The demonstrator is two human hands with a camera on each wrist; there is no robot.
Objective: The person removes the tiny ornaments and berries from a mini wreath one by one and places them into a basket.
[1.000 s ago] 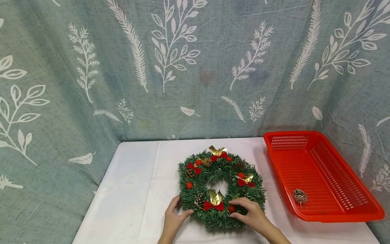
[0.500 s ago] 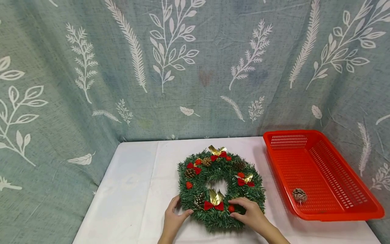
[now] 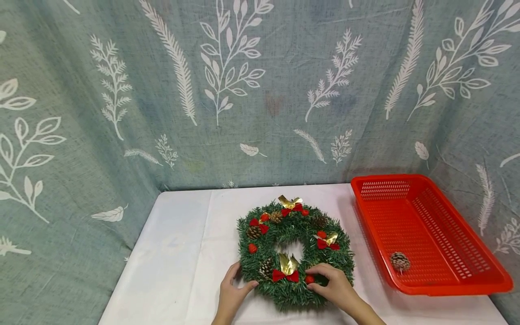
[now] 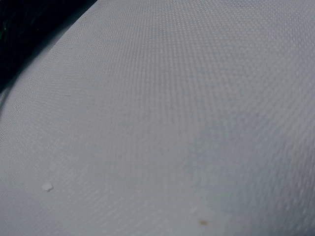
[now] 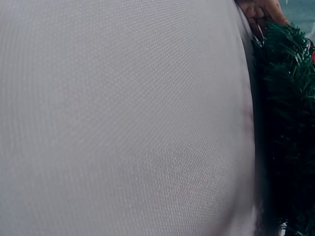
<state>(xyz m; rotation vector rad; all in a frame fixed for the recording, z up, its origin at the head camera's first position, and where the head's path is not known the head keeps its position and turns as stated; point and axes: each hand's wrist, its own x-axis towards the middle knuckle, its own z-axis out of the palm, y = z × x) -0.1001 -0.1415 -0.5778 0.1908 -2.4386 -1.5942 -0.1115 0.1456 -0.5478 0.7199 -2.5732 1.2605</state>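
A green wreath (image 3: 260,259) lies on the white table, trimmed with red-and-gold bows (image 3: 285,273), pine cones (image 3: 266,268) and red berries (image 3: 253,248). My left hand (image 3: 233,291) holds its lower left edge, thumb on the near side and fingers along the outer rim. At the lower right of the ring, my right hand (image 3: 335,284) pinches a small red berry (image 3: 309,279) between thumb and index finger, beside the front bow. The right wrist view catches the wreath's side (image 5: 290,98) and part of a hand (image 5: 266,11) at its top.
A red plastic basket (image 3: 375,239) stands at the right of the table, with one pine cone (image 3: 400,262) inside. White cloth (image 3: 174,253) covers the table. A grey-green curtain (image 3: 276,149) with white leaf prints hangs behind and at both sides.
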